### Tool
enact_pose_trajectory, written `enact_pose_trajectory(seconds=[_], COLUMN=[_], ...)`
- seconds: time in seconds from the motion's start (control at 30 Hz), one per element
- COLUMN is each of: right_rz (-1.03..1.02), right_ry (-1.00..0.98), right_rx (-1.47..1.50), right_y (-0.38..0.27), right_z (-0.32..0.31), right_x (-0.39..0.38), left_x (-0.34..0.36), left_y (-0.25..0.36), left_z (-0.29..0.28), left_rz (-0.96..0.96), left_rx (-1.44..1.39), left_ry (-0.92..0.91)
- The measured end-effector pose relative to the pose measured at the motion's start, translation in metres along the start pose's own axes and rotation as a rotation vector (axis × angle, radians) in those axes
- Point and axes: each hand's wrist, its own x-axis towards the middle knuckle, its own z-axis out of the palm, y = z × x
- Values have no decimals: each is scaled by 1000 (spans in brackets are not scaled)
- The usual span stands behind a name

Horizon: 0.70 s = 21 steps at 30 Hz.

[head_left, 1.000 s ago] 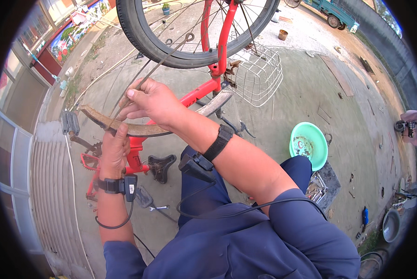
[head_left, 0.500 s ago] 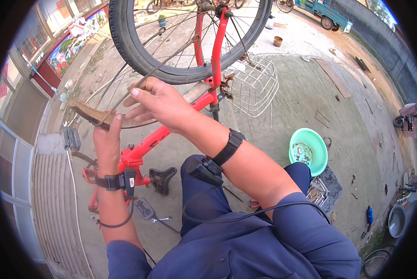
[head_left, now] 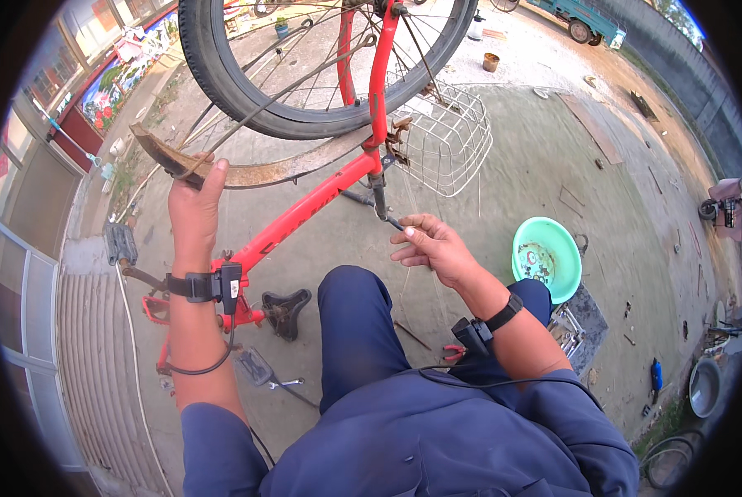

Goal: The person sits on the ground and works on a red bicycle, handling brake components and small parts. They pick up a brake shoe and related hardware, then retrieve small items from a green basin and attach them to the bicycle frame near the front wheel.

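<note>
A red bicycle frame stands upside down before me, its wheel raised at the top. A curved, rusty mudguard runs below the tyre to the left. My left hand is closed on it near its free end, thumb on top. A thin metal stay rod slants from there across the wheel. My right hand, right of the frame, pinches a thin dark rod-like part beside the lower end of the handlebar stem. Its exact kind is unclear.
A white wire basket sits behind the stem. To the right are a green basin with small parts in it and a tray of wrenches. The saddle and a wrench lie low left. Red-handled pliers are near my knee.
My right hand has left the stay rod by the mudguard and moved right and down to the dark part at the stem. The left hand keeps the mudguard. The view has shifted slightly.
</note>
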Motion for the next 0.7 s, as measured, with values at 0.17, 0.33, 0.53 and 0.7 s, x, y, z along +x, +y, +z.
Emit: enact_pose_trajectory(seconds=[0.17, 0.33, 0.53, 0.7], right_rz=[94, 133, 167, 162], right_ry=[221, 385, 458, 447], right_rx=[13, 55, 131, 144], right_y=[38, 64, 84, 92], right_z=[-59, -92, -112, -117], right_x=[-48, -83, -94, -92], left_x=[6, 13, 20, 25], left_y=[4, 7, 10, 4], left_z=[12, 15, 15, 15], left_rz=[10, 23, 62, 38], left_rx=[-12, 24, 49, -17], left_ry=[6, 35, 8, 50])
